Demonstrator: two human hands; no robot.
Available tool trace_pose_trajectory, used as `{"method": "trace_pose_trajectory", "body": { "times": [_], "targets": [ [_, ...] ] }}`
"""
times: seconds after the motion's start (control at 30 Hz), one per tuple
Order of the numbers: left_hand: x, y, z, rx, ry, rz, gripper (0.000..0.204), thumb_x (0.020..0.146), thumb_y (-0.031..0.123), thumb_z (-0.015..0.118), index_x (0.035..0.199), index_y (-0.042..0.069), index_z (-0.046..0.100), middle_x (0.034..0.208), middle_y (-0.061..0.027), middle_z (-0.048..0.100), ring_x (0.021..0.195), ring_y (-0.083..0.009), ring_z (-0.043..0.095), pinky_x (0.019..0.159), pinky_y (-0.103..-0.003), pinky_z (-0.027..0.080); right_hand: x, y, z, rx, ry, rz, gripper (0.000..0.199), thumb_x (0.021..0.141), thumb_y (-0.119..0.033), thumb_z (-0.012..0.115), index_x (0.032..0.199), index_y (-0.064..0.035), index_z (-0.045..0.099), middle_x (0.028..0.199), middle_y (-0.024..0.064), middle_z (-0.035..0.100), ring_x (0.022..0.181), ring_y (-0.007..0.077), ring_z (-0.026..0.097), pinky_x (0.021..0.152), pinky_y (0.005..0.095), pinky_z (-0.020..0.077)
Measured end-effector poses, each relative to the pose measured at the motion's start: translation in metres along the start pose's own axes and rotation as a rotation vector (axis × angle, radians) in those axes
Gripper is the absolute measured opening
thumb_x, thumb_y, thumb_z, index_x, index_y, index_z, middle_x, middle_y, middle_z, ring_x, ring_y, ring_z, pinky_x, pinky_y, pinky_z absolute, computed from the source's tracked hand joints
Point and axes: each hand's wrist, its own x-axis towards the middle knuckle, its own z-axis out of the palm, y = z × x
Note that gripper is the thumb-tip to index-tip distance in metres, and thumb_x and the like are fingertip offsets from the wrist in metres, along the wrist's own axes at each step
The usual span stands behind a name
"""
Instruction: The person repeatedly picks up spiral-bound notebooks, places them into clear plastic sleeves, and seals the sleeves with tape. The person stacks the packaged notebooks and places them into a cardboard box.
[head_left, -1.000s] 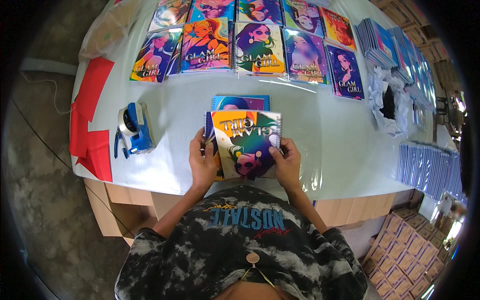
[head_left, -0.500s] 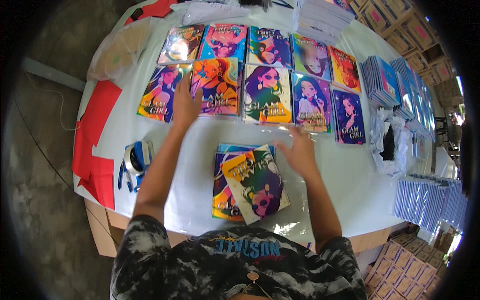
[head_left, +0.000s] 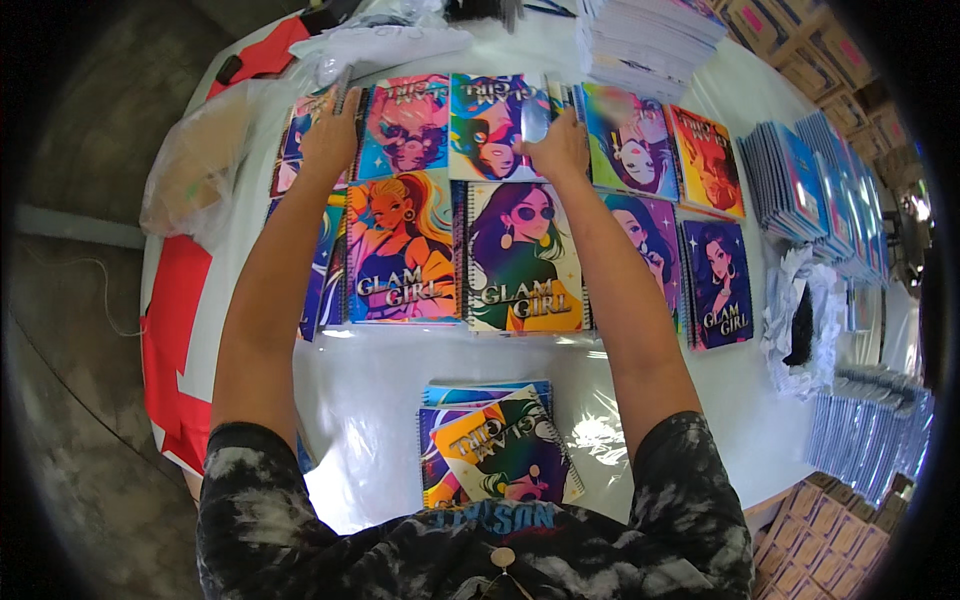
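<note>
The clear plastic sleeve (head_left: 535, 122) is lying over the far row of spiral notebooks (head_left: 478, 125) on the bench (head_left: 400, 380). The right hand (head_left: 558, 150) is pinching its edge; the left hand (head_left: 330, 140) is resting spread on the far-left notebook (head_left: 300, 150).

— What's around me here?
— A white bench (head_left: 400, 370) under bright light, its glossy top throwing glare near my chest.
— And below it?
— Grey concrete floor (head_left: 80, 330) to my left, with a red sheet (head_left: 175, 330) hanging off the bench edge. Brown cartons (head_left: 820, 520) are stacked at my right.
</note>
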Motion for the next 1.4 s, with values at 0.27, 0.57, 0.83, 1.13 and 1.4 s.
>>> {"method": "trace_pose_trajectory", "body": {
  "times": [0.27, 0.57, 0.83, 1.13, 1.4],
  "targets": [
    [0.030, 0.137, -0.005, -0.113, -0.651, -0.291, 0.102, 0.073, 0.075, 0.043, 0.137, -0.003, 0.031, 0.146, -0.0264, 0.008, 0.135, -0.0407, 0.009, 0.097, -0.067, 0.019, 0.037, 0.074, -0.015, -0.073, -0.078, -0.051, 0.051, 0.073, -0.043, 0.067, 0.101, 0.0004, 0.062, 0.109, 0.0253, 0.058, 0.101, 0.0361, 0.057, 0.081, 0.0415, 0.0474],
    [0.023, 0.095, 0.019, -0.165, -0.638, -0.344, 0.110, 0.068, 0.080, 0.045, 0.138, -0.004, 0.027, 0.148, -0.0239, 0.004, 0.138, -0.0376, 0.000, 0.100, -0.067, 0.011, 0.026, 0.013, -0.015, 0.092, 0.052, 0.031, 0.031, 0.075, -0.028, 0.065, 0.095, -0.0049, 0.059, 0.097, 0.0194, 0.062, 0.093, 0.0319, 0.061, 0.081, 0.0445, 0.0444],
    [0.030, 0.113, 0.010, -0.156, -0.699, -0.396, 0.114, 0.064, 0.075, 0.056, 0.142, 0.000, 0.019, 0.149, -0.0205, 0.005, 0.138, -0.0350, 0.002, 0.100, -0.066, 0.013, 0.010, 0.029, -0.008, -0.122, -0.190, 0.012, 0.066, 0.070, -0.047, 0.072, 0.108, 0.0046, 0.056, 0.094, 0.0233, 0.063, 0.093, 0.0333, 0.062, 0.083, 0.0408, 0.0483],
    [0.033, 0.122, 0.005, -0.153, -0.716, -0.449, 0.118, 0.060, 0.077, 0.058, 0.141, 0.000, 0.021, 0.146, -0.0276, 0.003, 0.136, -0.0428, 0.002, 0.099, -0.068, 0.013, 0.037, 0.087, -0.074, -0.167, -0.018, 0.446, 0.061, 0.068, -0.052, 0.069, 0.120, -0.0232, 0.058, 0.128, 0.0180, 0.048, 0.125, 0.0374, 0.037, 0.098, 0.0561, 0.0263],
    [0.037, 0.142, -0.005, -0.170, -0.623, -0.561, 0.109, 0.070, 0.074, 0.050, 0.140, -0.004, 0.022, 0.146, -0.0290, 0.002, 0.136, -0.0447, 0.001, 0.098, -0.069, 0.013, 0.042, 0.109, -0.047, -0.160, -0.122, 0.389, 0.065, 0.065, -0.055, 0.072, 0.122, -0.0286, 0.057, 0.140, 0.0303, 0.026, 0.131, 0.0458, 0.020, 0.104, 0.0577, 0.0152]
  ]
}}
